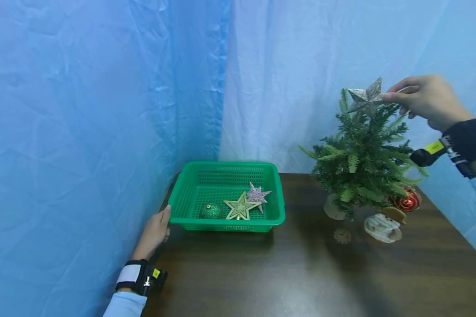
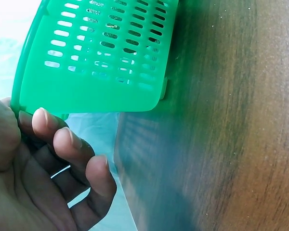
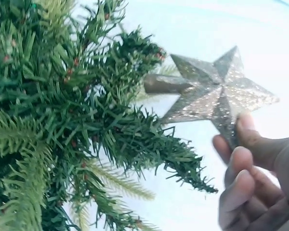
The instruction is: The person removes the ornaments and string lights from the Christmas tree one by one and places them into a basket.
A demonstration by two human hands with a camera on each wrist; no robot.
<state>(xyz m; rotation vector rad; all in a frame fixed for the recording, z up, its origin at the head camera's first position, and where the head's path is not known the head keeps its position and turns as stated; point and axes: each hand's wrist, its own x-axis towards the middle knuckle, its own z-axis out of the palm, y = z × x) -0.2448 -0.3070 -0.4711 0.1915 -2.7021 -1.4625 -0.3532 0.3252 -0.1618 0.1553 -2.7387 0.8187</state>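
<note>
A silver glittery star tree topper (image 1: 366, 96) is pinched by one point between the thumb and fingers of my right hand (image 1: 430, 99). It is held at the top of a small artificial Christmas tree (image 1: 357, 158). In the right wrist view the tubular base of the star topper (image 3: 166, 84) lies beside the upper branches; whether a twig is inside it I cannot tell. My left hand (image 1: 154, 231) grips the front left corner of a green plastic basket (image 1: 230, 222), thumb on the rim and the other fingers loosely curled below, as the left wrist view shows.
Inside the basket lie a green glitter ball (image 1: 211, 211), a gold star (image 1: 239, 205) and a pinkish glitter star (image 1: 258, 193). Around the tree's base are a red ball (image 1: 407, 200), a round whitish ornament (image 1: 382, 228) and a small wooden snowflake (image 1: 342, 236). Blue cloth (image 1: 281, 79) hangs behind the dark table (image 1: 238, 277).
</note>
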